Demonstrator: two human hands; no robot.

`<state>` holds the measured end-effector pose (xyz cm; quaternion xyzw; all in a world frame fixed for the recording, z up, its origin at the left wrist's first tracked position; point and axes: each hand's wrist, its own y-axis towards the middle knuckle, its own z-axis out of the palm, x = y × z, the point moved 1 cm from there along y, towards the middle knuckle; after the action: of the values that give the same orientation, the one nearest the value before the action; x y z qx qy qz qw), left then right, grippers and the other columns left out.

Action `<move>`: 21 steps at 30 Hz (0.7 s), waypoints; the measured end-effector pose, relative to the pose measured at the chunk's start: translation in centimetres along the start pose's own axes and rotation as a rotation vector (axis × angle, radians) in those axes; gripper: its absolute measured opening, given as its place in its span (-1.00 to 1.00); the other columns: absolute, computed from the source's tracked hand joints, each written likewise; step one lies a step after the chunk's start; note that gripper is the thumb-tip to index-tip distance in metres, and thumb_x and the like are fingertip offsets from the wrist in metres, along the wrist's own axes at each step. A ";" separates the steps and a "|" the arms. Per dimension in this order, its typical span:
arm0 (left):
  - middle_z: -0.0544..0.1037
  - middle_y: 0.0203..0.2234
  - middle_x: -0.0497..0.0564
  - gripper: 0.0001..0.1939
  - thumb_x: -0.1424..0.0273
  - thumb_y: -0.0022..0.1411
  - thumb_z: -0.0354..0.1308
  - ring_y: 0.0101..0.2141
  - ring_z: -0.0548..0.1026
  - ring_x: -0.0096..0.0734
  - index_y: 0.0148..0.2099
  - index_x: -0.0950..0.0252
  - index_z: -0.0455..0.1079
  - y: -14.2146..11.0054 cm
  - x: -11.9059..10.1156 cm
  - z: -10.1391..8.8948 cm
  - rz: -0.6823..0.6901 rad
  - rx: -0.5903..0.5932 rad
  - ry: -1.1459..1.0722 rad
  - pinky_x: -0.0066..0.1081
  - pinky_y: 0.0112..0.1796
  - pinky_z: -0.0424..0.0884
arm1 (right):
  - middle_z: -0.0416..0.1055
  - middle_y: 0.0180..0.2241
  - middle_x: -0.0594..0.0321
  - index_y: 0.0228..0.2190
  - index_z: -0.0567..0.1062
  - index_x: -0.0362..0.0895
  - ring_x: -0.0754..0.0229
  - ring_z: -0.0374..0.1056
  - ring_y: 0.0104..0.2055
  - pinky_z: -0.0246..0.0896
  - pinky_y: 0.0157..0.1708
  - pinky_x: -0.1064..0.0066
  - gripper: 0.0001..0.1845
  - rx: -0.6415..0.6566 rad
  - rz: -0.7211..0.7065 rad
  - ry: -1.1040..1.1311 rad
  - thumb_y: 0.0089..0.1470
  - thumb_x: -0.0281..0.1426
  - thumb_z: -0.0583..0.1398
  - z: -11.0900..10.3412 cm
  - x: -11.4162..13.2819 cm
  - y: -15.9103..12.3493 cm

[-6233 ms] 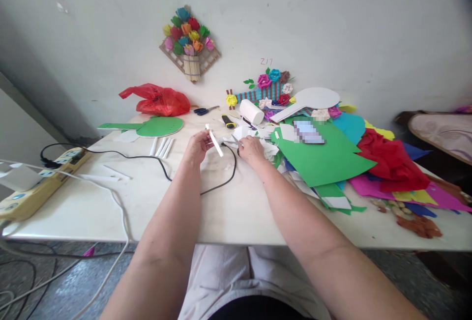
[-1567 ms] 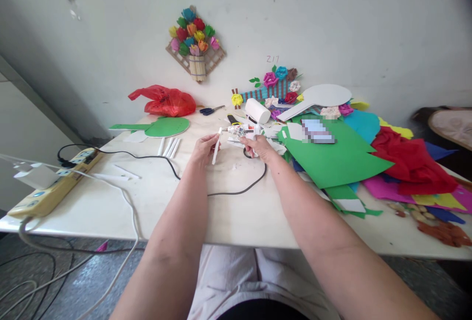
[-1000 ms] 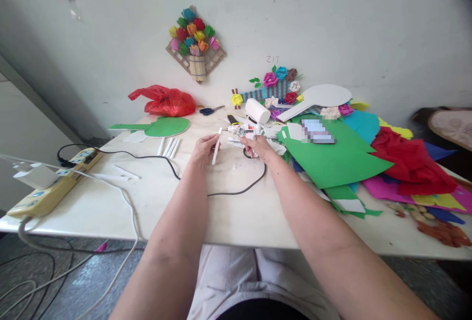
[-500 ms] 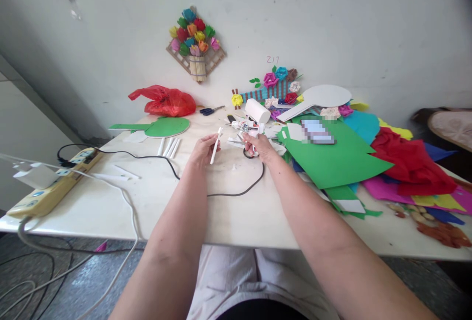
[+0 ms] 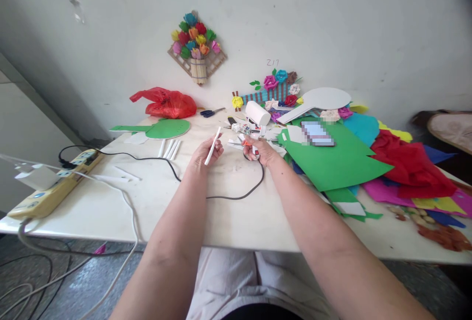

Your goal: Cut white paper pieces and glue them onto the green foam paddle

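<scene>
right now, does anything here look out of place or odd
A pink scrap looks to be on the floor at left, while other coloured sheets lie on the table.

Left hand and right hand bare; forearms bare too. Just below the hands, pale, creased trousers; farther from them, rounded black top.

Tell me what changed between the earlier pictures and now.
In the left hand, the slim white rod now slants the other way, lower end leftward. The right hand took the white corded glue gun, now drawn away from the rod. The red plastic bag and green paddle-shaped board stayed.
</scene>
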<state>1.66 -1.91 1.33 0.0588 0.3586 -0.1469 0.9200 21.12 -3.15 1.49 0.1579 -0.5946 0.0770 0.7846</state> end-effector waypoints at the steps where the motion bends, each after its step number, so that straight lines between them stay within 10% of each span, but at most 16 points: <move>1: 0.26 -0.69 -0.14 -0.83 0.59 0.20 -0.05 -0.67 0.26 -0.66 -0.22 0.42 0.36 -0.1 0.0 0.1 -0.002 -0.001 -0.013 -0.58 -0.53 0.35 | 0.37 -0.72 0.25 -0.56 0.40 -0.22 0.39 0.05 -0.84 -0.02 -0.81 0.50 -0.65 0.012 -0.002 -0.003 -0.19 -0.16 0.26 0.0 0.1 0.0; 21: 0.24 -0.69 -0.16 -0.87 0.56 0.15 0.05 -0.66 0.24 -0.68 -0.23 0.40 0.37 -0.3 0.3 0.8 -0.062 0.059 0.014 -0.60 -0.53 0.33 | 0.36 -0.73 0.28 -0.55 0.41 -0.21 0.40 0.03 -0.83 -0.01 -0.80 0.49 -0.64 0.013 0.005 -0.064 -0.16 -0.13 0.24 0.1 -0.1 0.0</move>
<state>2.34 -2.47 1.72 0.0758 0.3624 -0.1852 0.9103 21.01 -3.16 1.39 0.1637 -0.6193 0.0778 0.7639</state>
